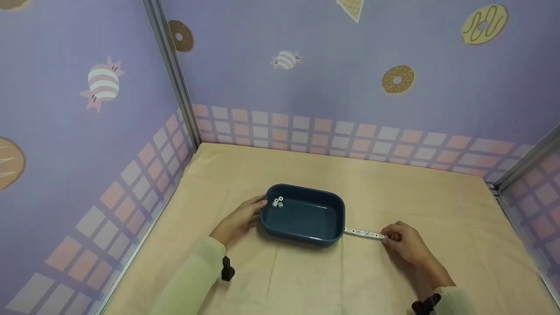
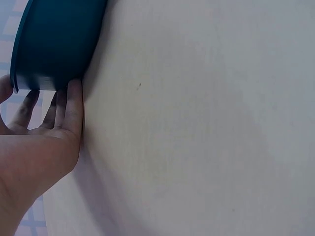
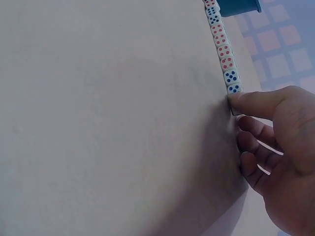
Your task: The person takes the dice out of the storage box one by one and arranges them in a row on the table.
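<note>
A dark blue rectangular dish (image 1: 302, 218) stands on the cloth in the head view. Against its left end rests my left hand (image 1: 243, 218), thumb by the rim and fairly straight fingers touching the outer wall, as the left wrist view shows. Several loose white dice (image 1: 278, 201) lie inside at the left end. From the dish's right side a straight row of dice (image 1: 363, 233) runs to my right hand (image 1: 407, 243), which pinches the near end die between thumb and forefinger. Red and blue pips show on the row (image 3: 224, 50) in the right wrist view.
A pale tan cloth (image 1: 245, 280) covers the table under everything. Purple printed walls (image 1: 332, 87) enclose the back and both sides, with metal posts (image 1: 175, 74) at the corners. Black wrist mounts (image 1: 227, 269) sit at both sleeves.
</note>
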The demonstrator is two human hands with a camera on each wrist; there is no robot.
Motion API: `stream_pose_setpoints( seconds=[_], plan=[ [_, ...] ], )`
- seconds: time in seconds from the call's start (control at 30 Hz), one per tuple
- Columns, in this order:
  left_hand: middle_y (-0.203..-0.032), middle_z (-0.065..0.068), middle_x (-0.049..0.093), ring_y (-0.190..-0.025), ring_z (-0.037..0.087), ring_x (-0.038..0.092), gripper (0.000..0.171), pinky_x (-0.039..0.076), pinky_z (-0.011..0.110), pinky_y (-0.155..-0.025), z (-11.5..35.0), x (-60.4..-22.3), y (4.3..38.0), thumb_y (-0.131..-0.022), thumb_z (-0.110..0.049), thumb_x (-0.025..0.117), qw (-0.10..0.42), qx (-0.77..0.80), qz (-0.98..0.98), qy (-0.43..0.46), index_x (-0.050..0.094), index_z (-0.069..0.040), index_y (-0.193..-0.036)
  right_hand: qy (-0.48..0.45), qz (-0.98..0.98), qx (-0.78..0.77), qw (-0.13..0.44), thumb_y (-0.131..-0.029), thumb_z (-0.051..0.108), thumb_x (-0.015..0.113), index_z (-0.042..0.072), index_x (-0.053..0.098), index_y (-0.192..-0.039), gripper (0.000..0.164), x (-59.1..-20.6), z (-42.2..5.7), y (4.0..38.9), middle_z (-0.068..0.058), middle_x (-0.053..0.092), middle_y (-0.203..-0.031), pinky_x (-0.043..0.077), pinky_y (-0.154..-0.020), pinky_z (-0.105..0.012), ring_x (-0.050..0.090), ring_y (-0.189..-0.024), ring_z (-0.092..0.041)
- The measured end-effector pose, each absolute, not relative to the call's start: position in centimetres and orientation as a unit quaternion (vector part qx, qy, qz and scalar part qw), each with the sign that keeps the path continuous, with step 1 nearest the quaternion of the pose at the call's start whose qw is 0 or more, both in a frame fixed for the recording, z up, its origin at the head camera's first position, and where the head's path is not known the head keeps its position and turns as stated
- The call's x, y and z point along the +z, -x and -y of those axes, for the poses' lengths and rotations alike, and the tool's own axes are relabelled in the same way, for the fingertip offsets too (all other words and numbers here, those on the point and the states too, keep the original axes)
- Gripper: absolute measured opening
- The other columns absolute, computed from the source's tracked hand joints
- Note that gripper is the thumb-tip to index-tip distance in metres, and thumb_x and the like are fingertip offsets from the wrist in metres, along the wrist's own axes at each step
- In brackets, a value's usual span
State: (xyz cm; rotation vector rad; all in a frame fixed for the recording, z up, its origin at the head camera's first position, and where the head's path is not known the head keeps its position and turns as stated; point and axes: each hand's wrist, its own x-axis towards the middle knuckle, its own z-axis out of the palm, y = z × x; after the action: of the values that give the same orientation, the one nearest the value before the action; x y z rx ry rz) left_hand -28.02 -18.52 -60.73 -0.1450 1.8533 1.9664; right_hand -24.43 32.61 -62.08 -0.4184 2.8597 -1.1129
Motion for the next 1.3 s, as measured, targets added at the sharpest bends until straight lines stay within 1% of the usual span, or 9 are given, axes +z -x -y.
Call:
stream_pose_setpoints(
  seconds=[0.23, 0.4, 0.5, 0.6, 0.67, 0.77, 0.9, 1.13, 1.3],
  plan=[
    [-0.163, 0.019, 0.045, -0.146, 0.038, 0.049, 0.058, 0.046, 0.051, -0.116, 18.4, -60.7, 27.9, -0.112, -0.033, 0.054, 0.212, 0.703, -0.676, 0.058, 0.039, -0.015, -0.165, 0.134, -0.923, -0.359, 0.025, -0.094, -0.002, 0.078, 0.008, 0.078, -0.108, 0.018, -62.2, -32.6, 24.5, -0.005, 0.06, -0.095, 0.047, -0.061, -0.023, 0.054, -0.081, -0.019],
    [-0.161, 0.018, 0.048, -0.144, 0.035, 0.052, 0.058, 0.047, 0.05, -0.115, 18.4, -60.6, 27.8, -0.112, -0.033, 0.055, 0.211, 0.711, -0.668, 0.059, 0.039, -0.015, -0.165, 0.135, -0.92, -0.365, 0.034, -0.094, 0.0, 0.079, 0.009, 0.077, -0.108, 0.017, -62.2, -32.7, 24.7, -0.006, 0.06, -0.096, 0.049, -0.06, -0.023, 0.055, -0.08, -0.019],
    [-0.161, 0.018, 0.047, -0.144, 0.035, 0.052, 0.06, 0.047, 0.049, -0.116, 18.5, -60.7, 27.8, -0.112, -0.033, 0.056, 0.212, 0.716, -0.662, 0.056, 0.038, -0.014, -0.165, 0.134, -0.919, -0.369, 0.041, -0.094, 0.003, 0.08, 0.007, 0.075, -0.113, 0.02, -61.6, -32.7, 24.9, -0.008, 0.061, -0.098, 0.049, -0.061, -0.025, 0.055, -0.081, -0.02],
    [-0.162, 0.019, 0.046, -0.146, 0.035, 0.05, 0.062, 0.046, 0.049, -0.116, 18.7, -60.7, 27.8, -0.111, -0.034, 0.056, 0.216, 0.716, -0.662, 0.052, 0.036, -0.013, -0.166, 0.127, -0.917, -0.378, 0.025, -0.096, 0.007, 0.079, 0.003, 0.073, -0.119, 0.025, -60.3, -31.9, 25.1, -0.01, 0.065, -0.102, 0.05, -0.065, -0.026, 0.058, -0.087, -0.023],
    [-0.162, 0.018, 0.045, -0.147, 0.036, 0.049, 0.063, 0.046, 0.049, -0.117, 18.9, -60.8, 27.9, -0.111, -0.035, 0.056, 0.218, 0.717, -0.661, 0.049, 0.035, -0.012, -0.166, 0.127, -0.912, -0.39, -0.002, -0.097, 0.008, 0.079, 0.0, 0.072, -0.121, 0.026, -59.4, -30.6, 25.3, -0.01, 0.067, -0.104, 0.052, -0.069, -0.026, 0.061, -0.091, -0.024],
    [-0.163, 0.018, 0.045, -0.147, 0.036, 0.048, 0.063, 0.046, 0.049, -0.117, 19.0, -60.9, 27.9, -0.111, -0.036, 0.057, 0.217, 0.714, -0.664, 0.05, 0.035, -0.012, -0.166, 0.145, -0.9, -0.409, -0.048, -0.096, 0.008, 0.079, 0.002, 0.074, -0.116, 0.021, -58.4, -27.5, 25.9, -0.005, 0.07, -0.1, 0.055, -0.074, -0.026, 0.066, -0.092, -0.023],
    [-0.164, 0.019, 0.043, -0.149, 0.037, 0.046, 0.063, 0.044, 0.05, -0.118, 18.9, -61.0, 27.8, -0.111, -0.036, 0.056, 0.217, 0.711, -0.667, 0.052, 0.036, -0.011, -0.166, 0.193, -0.874, -0.437, -0.093, -0.093, 0.004, 0.082, 0.005, 0.076, -0.107, 0.015, -57.7, -22.6, 26.9, 0.001, 0.071, -0.094, 0.055, -0.072, -0.026, 0.067, -0.087, -0.018],
    [-0.165, 0.019, 0.042, -0.149, 0.037, 0.045, 0.062, 0.043, 0.05, -0.119, 18.5, -60.8, 27.9, -0.112, -0.033, 0.055, 0.216, 0.717, -0.661, 0.045, 0.034, -0.009, -0.166, 0.259, -0.841, -0.468, -0.081, -0.092, 0.003, 0.082, 0.002, 0.076, -0.107, 0.017, -57.5, -14.6, 28.6, -0.002, 0.071, -0.096, 0.055, -0.072, -0.025, 0.065, -0.083, -0.017],
    [-0.165, 0.019, 0.041, -0.15, 0.037, 0.045, 0.06, 0.042, 0.05, -0.12, 18.5, -60.6, 27.8, -0.113, -0.031, 0.053, 0.214, 0.711, -0.669, 0.042, 0.035, -0.007, -0.165, 0.225, -0.842, -0.482, -0.085, -0.092, 0.007, 0.082, 0.006, 0.077, -0.107, 0.015, -58.6, -9.5, 29.5, -0.003, 0.071, -0.097, 0.055, -0.074, -0.026, 0.065, -0.086, -0.017]
  ],
)
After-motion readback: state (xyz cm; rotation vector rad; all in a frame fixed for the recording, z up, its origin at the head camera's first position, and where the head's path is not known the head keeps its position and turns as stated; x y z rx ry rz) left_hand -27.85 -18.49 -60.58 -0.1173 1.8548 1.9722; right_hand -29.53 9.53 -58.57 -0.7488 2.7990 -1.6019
